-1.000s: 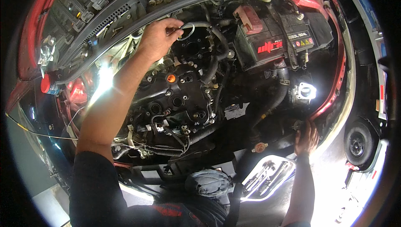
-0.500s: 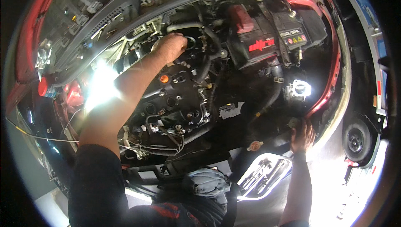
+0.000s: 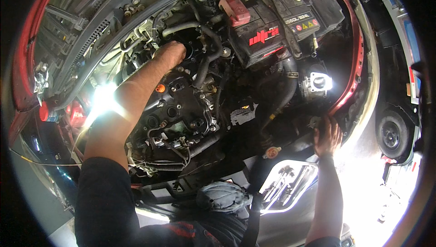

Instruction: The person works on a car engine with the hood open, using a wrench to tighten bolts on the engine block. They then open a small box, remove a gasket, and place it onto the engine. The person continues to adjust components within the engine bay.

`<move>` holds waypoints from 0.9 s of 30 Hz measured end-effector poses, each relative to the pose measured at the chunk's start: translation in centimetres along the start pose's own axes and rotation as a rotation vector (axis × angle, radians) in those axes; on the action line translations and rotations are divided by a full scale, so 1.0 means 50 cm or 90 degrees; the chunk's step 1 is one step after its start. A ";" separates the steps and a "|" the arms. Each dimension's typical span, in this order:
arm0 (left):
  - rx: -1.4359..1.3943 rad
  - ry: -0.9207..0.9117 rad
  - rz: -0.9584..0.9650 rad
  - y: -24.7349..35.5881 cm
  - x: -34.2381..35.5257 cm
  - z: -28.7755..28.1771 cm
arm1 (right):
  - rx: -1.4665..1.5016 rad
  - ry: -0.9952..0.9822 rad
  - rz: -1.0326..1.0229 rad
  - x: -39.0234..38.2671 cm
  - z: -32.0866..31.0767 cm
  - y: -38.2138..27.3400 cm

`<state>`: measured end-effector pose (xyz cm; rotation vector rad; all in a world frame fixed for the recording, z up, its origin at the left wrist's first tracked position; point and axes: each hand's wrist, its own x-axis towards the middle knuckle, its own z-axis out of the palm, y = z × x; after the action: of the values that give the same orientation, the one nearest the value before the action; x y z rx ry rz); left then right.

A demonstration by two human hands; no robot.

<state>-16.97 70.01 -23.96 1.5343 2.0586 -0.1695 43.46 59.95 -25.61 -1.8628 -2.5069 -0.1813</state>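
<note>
My left hand (image 3: 171,55) reaches over the engine (image 3: 181,95) to its far side, with the fingers curled closed. Whatever they grip is hidden beneath the hand. Close beside the knuckles is a dark, ring-shaped part (image 3: 189,51), next to a bent hose (image 3: 211,61). An orange cap (image 3: 160,88) sits on the engine cover below my wrist. My right hand (image 3: 328,139) rests with fingers spread on the front edge of the engine bay, holding nothing. Beyond it is a metal throttle body (image 3: 318,83) with a round bore.
A black battery (image 3: 268,38) with a red terminal cover stands at the back right. A white tray (image 3: 313,170) of tools lies at the front beside a radiator cap (image 3: 271,152). A bright lamp (image 3: 106,99) glares at the left. A car wheel (image 3: 391,133) is at far right.
The whole view has shifted, so the engine and battery sit further left in the picture. My left hand stays at the engine's far side; my right hand still leans on the front edge.
</note>
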 end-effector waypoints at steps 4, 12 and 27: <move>0.128 0.002 0.082 0.001 -0.010 -0.009 | 0.022 0.007 -0.002 0.003 -0.001 -0.001; 0.110 0.044 0.143 0.016 -0.019 -0.035 | 0.006 -0.001 -0.003 0.003 -0.002 -0.003; 0.370 -0.004 -0.010 0.011 0.128 -0.014 | -0.010 -0.012 0.008 -0.003 0.001 0.003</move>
<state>-17.92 75.87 -26.45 1.8346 2.1237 -0.8382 43.63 59.87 -25.65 -1.8942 -2.5130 -0.1835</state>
